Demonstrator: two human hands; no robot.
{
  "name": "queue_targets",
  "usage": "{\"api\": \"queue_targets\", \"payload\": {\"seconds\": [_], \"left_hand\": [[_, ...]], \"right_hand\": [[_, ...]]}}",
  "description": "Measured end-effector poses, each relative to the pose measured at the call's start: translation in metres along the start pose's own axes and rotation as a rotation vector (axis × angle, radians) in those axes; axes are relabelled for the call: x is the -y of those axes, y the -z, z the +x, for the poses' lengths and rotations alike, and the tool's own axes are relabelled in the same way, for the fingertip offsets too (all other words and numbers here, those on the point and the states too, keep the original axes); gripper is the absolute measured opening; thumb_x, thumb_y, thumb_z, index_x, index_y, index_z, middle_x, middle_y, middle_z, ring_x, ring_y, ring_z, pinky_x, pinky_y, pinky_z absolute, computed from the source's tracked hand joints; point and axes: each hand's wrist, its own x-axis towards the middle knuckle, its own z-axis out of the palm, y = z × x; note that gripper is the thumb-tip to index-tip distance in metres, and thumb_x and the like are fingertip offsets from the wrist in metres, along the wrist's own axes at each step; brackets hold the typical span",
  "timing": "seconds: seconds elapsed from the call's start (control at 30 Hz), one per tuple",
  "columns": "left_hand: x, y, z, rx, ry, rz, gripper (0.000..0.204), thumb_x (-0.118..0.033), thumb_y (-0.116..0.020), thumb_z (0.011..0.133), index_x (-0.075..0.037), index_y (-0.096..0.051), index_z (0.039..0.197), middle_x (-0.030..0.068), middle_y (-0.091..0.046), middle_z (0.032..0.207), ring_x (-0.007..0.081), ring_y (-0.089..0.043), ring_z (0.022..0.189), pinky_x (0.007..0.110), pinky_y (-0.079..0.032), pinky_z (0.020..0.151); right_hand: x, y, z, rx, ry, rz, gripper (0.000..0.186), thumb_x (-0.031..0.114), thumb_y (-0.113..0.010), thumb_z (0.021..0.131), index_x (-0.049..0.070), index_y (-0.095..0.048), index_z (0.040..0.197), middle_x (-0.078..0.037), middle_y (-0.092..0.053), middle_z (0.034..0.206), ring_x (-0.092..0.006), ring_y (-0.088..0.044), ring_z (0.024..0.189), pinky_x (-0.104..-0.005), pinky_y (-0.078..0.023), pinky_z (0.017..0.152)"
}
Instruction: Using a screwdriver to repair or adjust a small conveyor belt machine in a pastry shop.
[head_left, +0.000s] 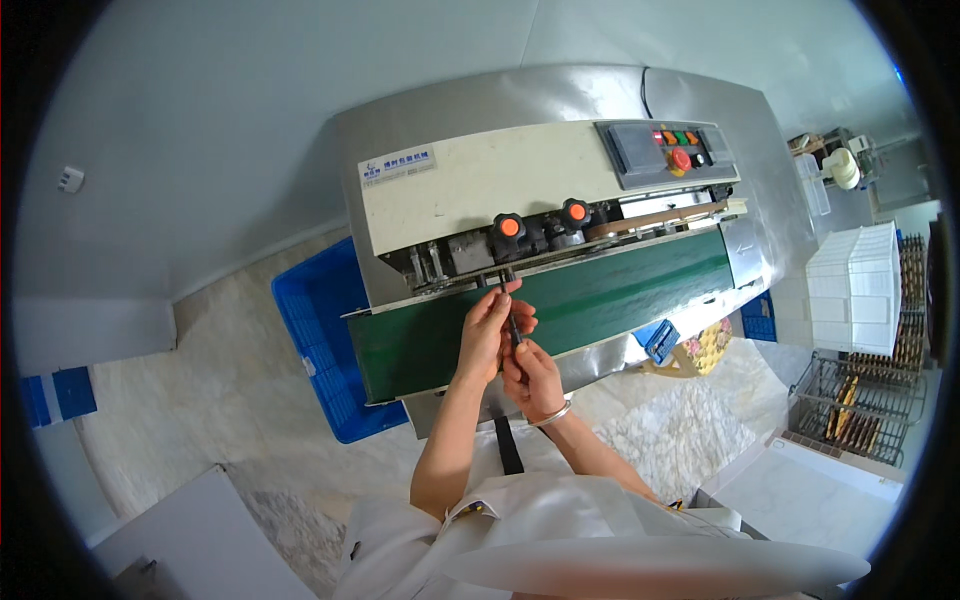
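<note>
A cream sealing machine with two orange-capped knobs and a green conveyor belt stands on a steel table. My left hand closes around the upper part of a slim dark tool just below the left knob, over the belt. My right hand grips the tool's lower end. The tool's top reaches the machine's edge; whether it is inserted there is too small to tell.
A blue crate sits left of the table on the marble-patterned floor. A small blue case rests at the table's right front. Farther right are white crates and wire racks. A pale panel stands at lower left.
</note>
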Motion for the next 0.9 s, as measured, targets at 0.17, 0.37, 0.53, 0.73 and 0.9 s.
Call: {"api": "queue_targets", "payload": {"seconds": [0.17,0.37,0.53,0.73,0.9], "left_hand": [[0.003,-0.003,0.0,-0.046,-0.011,0.02,0.027,-0.021,-0.048,0.096,-0.002,-0.053,0.114,0.0094,-0.063,0.082,0.0155,-0.061,0.07,0.028,-0.052,0.065],[0.004,-0.002,0.003,-0.051,0.008,0.037,0.021,-0.021,-0.047,0.097,-0.002,-0.052,0.105,0.0081,-0.06,0.078,0.0153,-0.06,0.067,0.028,-0.052,0.062],[-0.003,0.001,0.005,0.028,0.066,-0.076,0.021,-0.022,-0.049,0.095,-0.004,-0.053,0.105,0.0055,-0.059,0.075,0.0148,-0.06,0.064,0.022,-0.046,0.05],[0.002,-0.008,0.002,-0.055,0.022,-0.07,0.026,-0.021,-0.047,0.097,-0.002,-0.053,0.113,0.0067,-0.061,0.079,0.0143,-0.06,0.066,0.025,-0.051,0.058],[0.008,-0.005,0.007,-0.041,0.003,-0.117,0.026,-0.022,-0.05,0.096,-0.001,-0.054,0.11,0.0058,-0.059,0.078,0.0149,-0.059,0.068,0.028,-0.051,0.063]], "right_hand": [[-0.011,-0.001,0.005,-0.179,0.127,-0.294,0.015,0.022,-0.048,0.096,0.007,-0.048,0.096,0.001,-0.046,0.061,-0.0074,-0.037,0.04,-0.0201,-0.028,0.037],[-0.008,-0.002,0.004,-0.252,0.446,-0.76,0.022,0.025,-0.05,0.094,0.004,-0.048,0.101,-0.002,-0.049,0.06,-0.0105,-0.041,0.039,-0.022,-0.032,0.036],[0.0,-0.002,-0.001,-0.152,0.233,-0.335,0.027,0.029,-0.047,0.095,0.003,-0.049,0.103,-0.003,-0.049,0.058,-0.0109,-0.038,0.036,-0.023,-0.031,0.034],[-0.014,0.006,0.01,-0.224,0.395,-0.554,0.023,0.025,-0.05,0.094,0.003,-0.056,0.095,-0.003,-0.049,0.057,-0.0114,-0.041,0.038,-0.025,-0.033,0.036],[-0.014,0.008,0.01,-0.191,0.43,-0.521,0.02,0.021,-0.057,0.091,0.004,-0.053,0.102,-0.004,-0.053,0.062,-0.01,-0.04,0.039,-0.0238,-0.031,0.036]]}}
